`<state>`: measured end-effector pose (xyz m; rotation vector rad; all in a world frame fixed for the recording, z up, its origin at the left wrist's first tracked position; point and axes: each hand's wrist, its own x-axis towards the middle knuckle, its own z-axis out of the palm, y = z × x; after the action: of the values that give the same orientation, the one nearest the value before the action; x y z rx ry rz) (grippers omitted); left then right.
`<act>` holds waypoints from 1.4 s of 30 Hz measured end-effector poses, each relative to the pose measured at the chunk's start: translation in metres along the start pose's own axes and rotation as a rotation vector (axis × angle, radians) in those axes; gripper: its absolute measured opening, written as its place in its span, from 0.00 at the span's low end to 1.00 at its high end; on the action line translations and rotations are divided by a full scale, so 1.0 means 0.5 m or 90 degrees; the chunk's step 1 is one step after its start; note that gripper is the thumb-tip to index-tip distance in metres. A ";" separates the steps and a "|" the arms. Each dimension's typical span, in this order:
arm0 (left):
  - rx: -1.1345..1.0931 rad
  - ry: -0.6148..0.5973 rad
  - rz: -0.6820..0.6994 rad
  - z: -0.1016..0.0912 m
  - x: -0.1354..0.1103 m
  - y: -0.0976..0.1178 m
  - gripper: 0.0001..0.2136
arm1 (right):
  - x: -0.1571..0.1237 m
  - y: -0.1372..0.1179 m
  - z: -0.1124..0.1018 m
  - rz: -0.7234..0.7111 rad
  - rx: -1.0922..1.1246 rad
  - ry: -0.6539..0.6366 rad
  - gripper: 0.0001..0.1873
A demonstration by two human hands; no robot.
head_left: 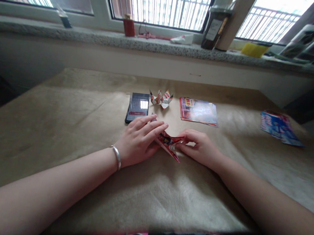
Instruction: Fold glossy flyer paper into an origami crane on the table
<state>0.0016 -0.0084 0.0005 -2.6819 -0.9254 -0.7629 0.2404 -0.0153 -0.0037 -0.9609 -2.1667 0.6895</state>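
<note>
A folded piece of red printed paper (168, 142) lies between my hands, with pointed corners spreading toward the right. My left hand (140, 136) rests over its left part, fingers bent across it and thumb tucked beneath, so that end is hidden. With thumb and forefinger, my right hand (196, 146) pinches the paper's right side. Just beyond my left hand lies a black phone (138, 106) with its screen lit. Right of the phone stand folded paper figures (161, 98) in white, red and orange print.
A stack of printed leaflets (198, 111) lies beyond my right hand. More blue and red leaflets (281, 127) are fanned near the table's right edge. Behind the brown table (47, 121) runs a stone windowsill (92, 39) with a dark container (214, 28) and a yellow object (255, 49).
</note>
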 end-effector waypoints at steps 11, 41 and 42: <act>0.000 0.016 0.006 0.000 0.002 -0.001 0.15 | -0.003 -0.002 0.000 0.045 0.042 -0.002 0.09; -0.062 0.052 -0.057 0.000 0.001 -0.003 0.16 | -0.008 -0.032 0.008 0.051 0.007 0.026 0.11; -0.063 0.053 -0.056 0.000 0.002 -0.003 0.16 | -0.008 -0.032 0.009 0.053 0.006 0.028 0.10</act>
<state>0.0011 -0.0068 0.0011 -2.6849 -1.0156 -0.9562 0.2320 -0.0286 0.0028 -1.0567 -2.0928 0.7103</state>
